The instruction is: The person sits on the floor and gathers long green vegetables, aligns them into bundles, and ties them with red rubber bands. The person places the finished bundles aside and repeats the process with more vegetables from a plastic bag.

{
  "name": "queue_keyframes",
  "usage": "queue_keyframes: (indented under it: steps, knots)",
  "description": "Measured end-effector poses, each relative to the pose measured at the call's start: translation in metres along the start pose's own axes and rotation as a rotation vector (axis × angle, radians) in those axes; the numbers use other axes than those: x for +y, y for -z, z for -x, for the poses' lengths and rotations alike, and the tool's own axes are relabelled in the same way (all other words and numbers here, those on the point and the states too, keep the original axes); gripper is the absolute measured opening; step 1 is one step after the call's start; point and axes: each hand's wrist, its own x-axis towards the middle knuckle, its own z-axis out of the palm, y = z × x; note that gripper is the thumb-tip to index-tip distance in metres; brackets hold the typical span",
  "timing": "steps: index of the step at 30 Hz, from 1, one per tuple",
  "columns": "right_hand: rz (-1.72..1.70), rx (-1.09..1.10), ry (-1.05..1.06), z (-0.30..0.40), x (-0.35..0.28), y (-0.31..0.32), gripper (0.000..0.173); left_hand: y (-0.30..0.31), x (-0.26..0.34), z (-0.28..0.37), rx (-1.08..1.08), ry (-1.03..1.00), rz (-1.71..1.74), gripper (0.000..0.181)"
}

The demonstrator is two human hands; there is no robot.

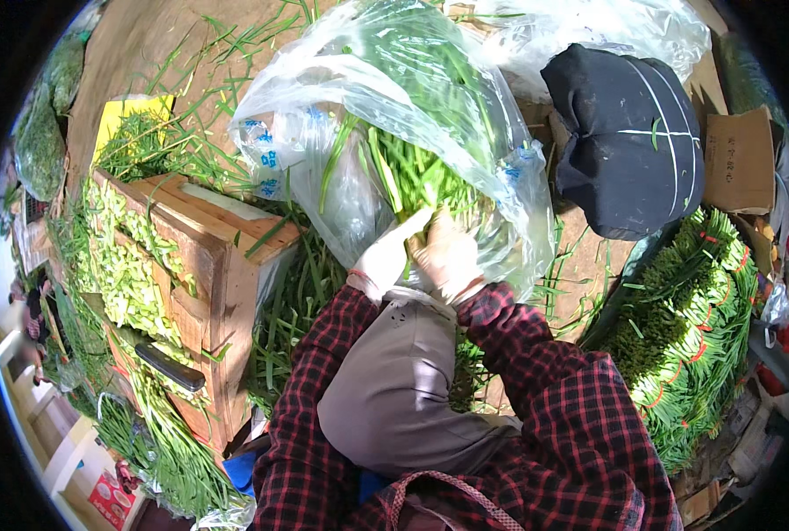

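My left hand (386, 255), in a pale glove, and my right hand (449, 255), gloved too, meet at the mouth of a large clear plastic bag (295, 73). Between them they grip the lower ends of long green leafy stalks (427, 166); some fingertips are hidden by the greens. The stalks fan away from me inside the bag, under its translucent film, which bears blue printing. My bent knee (401, 372) in grey trousers lies just below both hands.
At left stands a wooden stand (215, 265) with cut stem pieces (129, 265) and a black-handled knife (168, 366). A dark wrapped bundle (633, 146), a cardboard box (739, 159) and green bunches with red ties (693, 345) are at right. Loose leaves litter the floor.
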Motion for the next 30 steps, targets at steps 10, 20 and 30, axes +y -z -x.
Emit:
queue_keyframes:
  steps: [10, 20, 30]
  knots:
    - [-0.696, -0.328, 0.03, 0.013, 0.001, 0.042, 0.042, -0.004, 0.029, 0.008, 0.246, -0.106, 0.045, 0.037]
    - [-1.15, -0.363, -0.342, -0.033, 0.051, 0.021, 0.029, -0.009, 0.091, 0.009, 0.044, 0.17, 0.815, 0.037]
    - [-0.124, -0.252, 0.376, -0.049, 0.101, -0.045, 0.025, 0.002, 0.07, 0.006, -0.003, 0.184, 0.772, 0.04]
